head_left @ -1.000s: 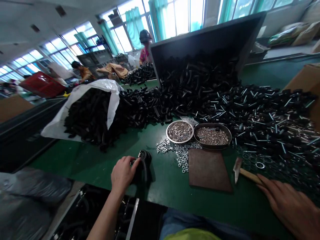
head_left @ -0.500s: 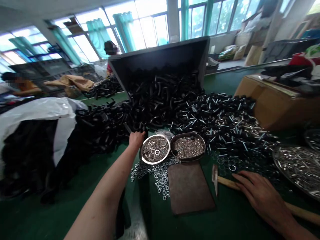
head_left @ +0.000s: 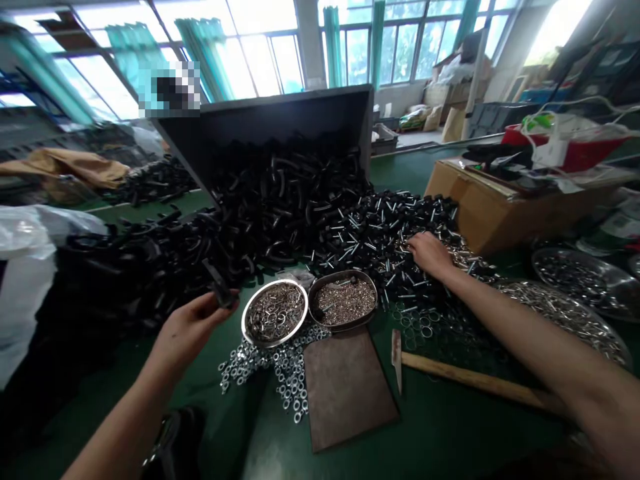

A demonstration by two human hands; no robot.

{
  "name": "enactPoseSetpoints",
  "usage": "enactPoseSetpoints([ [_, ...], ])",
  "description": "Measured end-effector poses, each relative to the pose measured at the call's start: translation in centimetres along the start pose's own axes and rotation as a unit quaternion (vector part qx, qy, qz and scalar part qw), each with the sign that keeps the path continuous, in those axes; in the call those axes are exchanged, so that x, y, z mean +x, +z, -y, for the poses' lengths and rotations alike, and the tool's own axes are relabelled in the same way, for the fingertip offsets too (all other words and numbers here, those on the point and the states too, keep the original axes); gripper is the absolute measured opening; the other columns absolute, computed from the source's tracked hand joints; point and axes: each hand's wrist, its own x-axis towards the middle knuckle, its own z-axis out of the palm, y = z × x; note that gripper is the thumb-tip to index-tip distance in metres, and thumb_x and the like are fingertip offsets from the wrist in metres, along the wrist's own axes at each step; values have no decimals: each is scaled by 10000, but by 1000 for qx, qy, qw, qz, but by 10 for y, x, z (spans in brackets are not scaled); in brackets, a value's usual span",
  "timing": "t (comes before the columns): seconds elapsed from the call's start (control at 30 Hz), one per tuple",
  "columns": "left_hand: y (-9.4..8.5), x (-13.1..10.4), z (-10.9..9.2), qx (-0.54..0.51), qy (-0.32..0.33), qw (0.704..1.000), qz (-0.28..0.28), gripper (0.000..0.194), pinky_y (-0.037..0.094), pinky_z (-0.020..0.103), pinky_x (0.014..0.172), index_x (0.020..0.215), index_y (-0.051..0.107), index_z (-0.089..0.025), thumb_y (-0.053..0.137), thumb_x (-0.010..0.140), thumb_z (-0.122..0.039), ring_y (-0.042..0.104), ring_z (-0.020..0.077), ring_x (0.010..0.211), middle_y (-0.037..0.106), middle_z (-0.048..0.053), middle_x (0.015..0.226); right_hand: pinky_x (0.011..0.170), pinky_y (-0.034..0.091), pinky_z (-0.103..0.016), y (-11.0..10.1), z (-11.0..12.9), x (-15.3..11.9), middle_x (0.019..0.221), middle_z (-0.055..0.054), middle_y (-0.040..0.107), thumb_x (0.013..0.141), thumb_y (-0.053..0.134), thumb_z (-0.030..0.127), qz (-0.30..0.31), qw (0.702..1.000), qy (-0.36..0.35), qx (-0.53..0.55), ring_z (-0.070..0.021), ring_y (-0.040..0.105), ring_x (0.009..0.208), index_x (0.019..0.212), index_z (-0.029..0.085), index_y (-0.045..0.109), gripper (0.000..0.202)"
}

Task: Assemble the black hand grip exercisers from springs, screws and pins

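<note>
Pinching a narrow black plastic piece (head_left: 216, 280), the left hand (head_left: 181, 333) is hovering left of centre, nearly closed | right hand (head_left: 431, 257) is reaching among black-headed silver-shanked bolts (head_left: 356, 235), right of centre; grip: can't tell | a light touch is likely snagging fewer neighbours

We hold 1 black part (head_left: 218, 283) by its lower end in our left hand (head_left: 187, 328); it is narrow and dark, tilted with its upper end to the left. Our right hand (head_left: 431, 255) reaches into the heap of screws (head_left: 373, 230), which have black knobs and bright metal shafts. They lie loose, pointing every way, just beside the cardboard box (head_left: 480, 213). We cannot tell if our fingers grip 1.
</note>
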Motion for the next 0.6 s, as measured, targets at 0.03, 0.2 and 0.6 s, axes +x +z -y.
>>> enactPoseSetpoints([
  [0.03,-5,-17,2,-80,-14,997,4,383,436,285,840,1001,673,-266,690,660,-440,580,214,982,690,-48,955,768,390,-357,4,0,10,924,-150,664,845,449,115,-1,1000,3,-6,-236,528,938,861,127,697,249],
  [0.2,-13,-96,23,-381,-182,906,-36,376,518,351,802,932,678,-210,712,638,-442,588,259,990,677,54,952,726,374,-351,15,4,28,811,-174,675,809,518,69,-14,1000,3,0,-226,566,907,675,79,666,200],
  [0.6,48,-152,57,-209,-143,967,-12,214,402,225,544,888,650,-152,657,713,-275,506,113,562,531,-24,622,539,496,-325,-23,56,-20,730,7,624,825,554,393,-27,783,155,602,-170,613,668,778,249,475,170],
])
